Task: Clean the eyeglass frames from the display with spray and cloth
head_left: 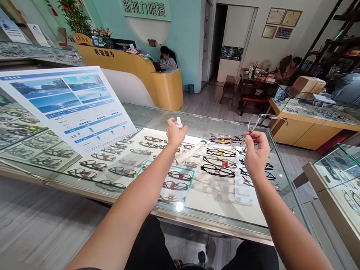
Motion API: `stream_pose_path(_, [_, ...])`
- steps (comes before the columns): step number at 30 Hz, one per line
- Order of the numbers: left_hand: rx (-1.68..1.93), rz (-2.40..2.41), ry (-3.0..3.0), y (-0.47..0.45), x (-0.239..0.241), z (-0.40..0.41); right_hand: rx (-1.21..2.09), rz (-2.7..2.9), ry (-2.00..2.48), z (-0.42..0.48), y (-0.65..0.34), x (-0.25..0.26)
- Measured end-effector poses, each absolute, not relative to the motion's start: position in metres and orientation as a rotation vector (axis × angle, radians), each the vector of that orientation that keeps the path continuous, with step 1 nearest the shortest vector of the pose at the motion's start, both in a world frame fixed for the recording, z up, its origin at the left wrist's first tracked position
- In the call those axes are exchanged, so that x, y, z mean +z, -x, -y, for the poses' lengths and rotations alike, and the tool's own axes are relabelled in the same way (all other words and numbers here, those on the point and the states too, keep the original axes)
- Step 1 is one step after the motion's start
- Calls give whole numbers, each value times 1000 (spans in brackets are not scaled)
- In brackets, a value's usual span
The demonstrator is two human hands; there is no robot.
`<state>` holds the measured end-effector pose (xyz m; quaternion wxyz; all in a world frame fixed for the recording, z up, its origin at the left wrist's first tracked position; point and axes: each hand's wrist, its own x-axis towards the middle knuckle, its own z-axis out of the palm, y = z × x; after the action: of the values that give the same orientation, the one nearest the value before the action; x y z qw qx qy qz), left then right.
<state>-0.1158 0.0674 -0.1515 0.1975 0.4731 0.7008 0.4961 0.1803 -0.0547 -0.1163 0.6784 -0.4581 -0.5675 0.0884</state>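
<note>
My left hand (175, 133) reaches over the glass counter with fingers and thumb apart, around a small white spray bottle (179, 121). Its lower part is hidden by the hand, so any contact cannot be made out. My right hand (256, 152) is closed on a pair of eyeglasses (254, 124), pinched between thumb and fingers and raised above the counter. One temple of these glasses points off to the right. A crumpled pale cloth (191, 152) lies between my hands. Close to it, rows of eyeglass frames (217, 171) are laid out, several with red or yellow tags.
The glass display counter (210, 221) spans the front. A printed sheet (83, 120) stands tilted at the left. Beyond are a yellow reception desk (168, 90) with a seated person, and another display case (323, 118) at right with a person in grey bending over it.
</note>
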Motion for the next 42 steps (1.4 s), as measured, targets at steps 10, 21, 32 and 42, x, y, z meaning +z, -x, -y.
stream_pose_path(10, [1587,-1555,-1204,108,-139,-66,188,1185,1010,53,-179,-117])
stream_pose_path(21, [1029,-548,-990,68,-76,7,490,1399,929,65,-166,-112])
stream_pose_path(32, [932,-447,-924,63,-72,18,939,1331,866,70,-160,-110])
stream_pose_path(42, [1015,-492,-1094,51,-79,20,1064,1334,843,70,-160,-108])
